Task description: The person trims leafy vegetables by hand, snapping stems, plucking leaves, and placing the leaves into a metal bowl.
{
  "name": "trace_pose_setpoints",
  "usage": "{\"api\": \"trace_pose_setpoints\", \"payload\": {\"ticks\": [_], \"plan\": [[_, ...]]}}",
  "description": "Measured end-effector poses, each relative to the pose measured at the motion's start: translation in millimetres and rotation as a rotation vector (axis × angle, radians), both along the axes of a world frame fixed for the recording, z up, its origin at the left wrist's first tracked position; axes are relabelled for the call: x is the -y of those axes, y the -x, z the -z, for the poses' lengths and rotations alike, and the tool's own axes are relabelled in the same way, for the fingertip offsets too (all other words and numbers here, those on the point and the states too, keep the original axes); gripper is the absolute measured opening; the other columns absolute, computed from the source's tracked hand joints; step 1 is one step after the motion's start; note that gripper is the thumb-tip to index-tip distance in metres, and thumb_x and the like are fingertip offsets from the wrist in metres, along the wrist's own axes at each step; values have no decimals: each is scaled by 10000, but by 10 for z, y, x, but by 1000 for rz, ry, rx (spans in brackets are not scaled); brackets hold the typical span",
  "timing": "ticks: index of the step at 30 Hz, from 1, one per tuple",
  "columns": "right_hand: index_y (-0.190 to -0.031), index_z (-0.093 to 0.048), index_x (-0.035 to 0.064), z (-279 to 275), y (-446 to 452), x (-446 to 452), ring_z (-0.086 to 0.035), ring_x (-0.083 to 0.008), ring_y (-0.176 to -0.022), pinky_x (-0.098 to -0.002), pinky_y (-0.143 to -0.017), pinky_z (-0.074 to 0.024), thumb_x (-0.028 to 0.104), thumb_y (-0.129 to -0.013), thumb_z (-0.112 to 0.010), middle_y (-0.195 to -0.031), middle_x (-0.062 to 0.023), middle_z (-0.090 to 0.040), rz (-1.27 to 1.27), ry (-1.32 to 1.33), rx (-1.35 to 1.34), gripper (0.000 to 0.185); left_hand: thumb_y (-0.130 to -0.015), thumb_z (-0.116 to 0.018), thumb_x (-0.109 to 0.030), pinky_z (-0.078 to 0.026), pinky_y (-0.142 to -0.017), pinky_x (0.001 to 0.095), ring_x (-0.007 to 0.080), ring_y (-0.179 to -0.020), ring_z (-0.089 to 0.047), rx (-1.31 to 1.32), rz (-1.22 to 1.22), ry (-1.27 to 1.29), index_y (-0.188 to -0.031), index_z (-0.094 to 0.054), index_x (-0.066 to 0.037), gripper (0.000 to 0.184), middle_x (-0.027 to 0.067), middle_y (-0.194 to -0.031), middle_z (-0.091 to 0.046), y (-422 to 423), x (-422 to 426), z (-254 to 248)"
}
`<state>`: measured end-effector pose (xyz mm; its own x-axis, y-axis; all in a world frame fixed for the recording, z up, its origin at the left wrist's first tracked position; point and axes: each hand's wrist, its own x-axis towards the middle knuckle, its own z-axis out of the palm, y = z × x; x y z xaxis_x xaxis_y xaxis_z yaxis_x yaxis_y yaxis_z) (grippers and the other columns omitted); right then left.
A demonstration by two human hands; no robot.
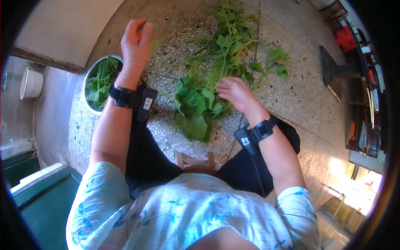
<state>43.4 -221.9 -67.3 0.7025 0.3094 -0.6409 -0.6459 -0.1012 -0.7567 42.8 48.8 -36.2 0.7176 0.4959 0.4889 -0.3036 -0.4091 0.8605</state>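
Note:
Leafy green stems and vines (227, 41) lie in a long heap on the speckled floor, with broad leaves (198, 104) bunched at the near end. My right hand (235, 92) is at the right side of this heap, its fingers bent and touching or just over the stems; what they hold, if anything, is hidden. My left hand (137, 41) is raised to the left of the heap, fingers curled, and I cannot make out anything in it. Below and left of it stands a round, light-rimmed basin (86, 92) with green leaves inside.
Small loose leafy sprigs (278, 58) lie right of the heap. A white bucket (32, 83) is at the far left, near a green cabinet (52, 208). Part of a wooden stool (195, 162) shows between my legs. Dark furniture (331, 75) stands on the right.

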Motion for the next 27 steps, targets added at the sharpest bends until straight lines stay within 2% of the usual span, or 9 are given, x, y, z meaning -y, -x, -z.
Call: {"api": "trace_pose_setpoints", "payload": {"ticks": [3, 5, 6, 7, 8, 13, 17, 21, 27], "plan": [[-1132, -393, -10, 33, 35, -23, -545, -205, -795, -292, -690, -440, 159, -819, -461, -996, -150, -529, -68, 31, -60, 362, -786, -577, -123, -397, -557, 180, 33, -624, -472, -28, 56, -121, -885, -548, -15, 149, -3, -694, -547, 68, 129, -50], [-1081, -458, 10, -100, 19, -51, -556, -166, -747, -266, -636, -447, 182, -829, -471, -929, -115, -566, -91, -29, -2, 305, -799, -554, -85, -410, -580, 193, 51, -660, -499, -125, 205, -221, -908, -549, -30, 122, -2, -738, -554, 123, 255, -93], [-1041, -490, 12, -148, 19, -73, -556, -144, -738, -255, -627, -444, 198, -832, -481, -885, -92, -579, -136, -134, 157, 281, -799, -554, -85, -410, -580, 193, 51, -660, -499, -144, 207, -219, -908, -549, -30, 122, -2, -738, -554, 164, 360, -110], [-1002, -522, 13, -222, 6, -83, -556, -122, -728, -245, -619, -441, 215, -835, -490, -840, -69, -592, -178, -239, 328, 264, -784, -556, -63, -425, -583, 214, 91, -662, -529, -114, 331, -350, -895, -557, -30, 116, 25, -746, -567, 187, 497, -161], [-1002, -522, 13, -302, 13, -102, -556, -122, -728, -245, -619, -441, 215, -835, -490, -840, -69, -592, -176, -239, 321, 264, -769, -557, -40, -441, -585, 235, 131, -664, -559, -82, 455, -479, -883, -566, -29, 115, 53, -754, -580, 207, 612, -200], [-892, -577, 20, -514, 50, -165, -535, -79, -650, -194, -569, -413, 179, -803, -556, -752, -32, -595, -230, -181, 521, 182, -731, -562, -9, -466, -593, 297, 262, -711, -590, -75, 587, -583, -862, -577, -27, 134, 117, -776, -588, 240, 872, -249], [-863, -584, 21, -500, -30, -94, -499, -62, -595, -184, -532, -392, 146, -787, -572, -713, -20, -586, -252, -94, 522, 147, -727, -569, -15, -466, -585, 298, 262, -697, -593, -120, 608, -601, -846, -586, -27, 120, 122, -745, -591, 201, 911, -230], [-837, -583, 14, -587, -52, -37, -463, -51, -558, -185, -487, -363, 138, -772, -583, -698, -22, -581, -129, -132, 416, 140, -718, -579, -21, -462, -580, 305, 273, -690, -591, -161, 593, -484, -838, -594, -24, 121, 134, -740, -591, 210, 944, -257], [-833, -590, 17, -577, -73, -42, -463, -54, -538, -186, -472, -361, 136, -774, -581, -688, -37, -587, -93, -202, 281, 133, -692, -591, -13, -465, -588, 312, 287, -681, -585, -173, 574, -541, -832, -598, -23, 141, 133, -729, -587, 215, 954, -186]]}}
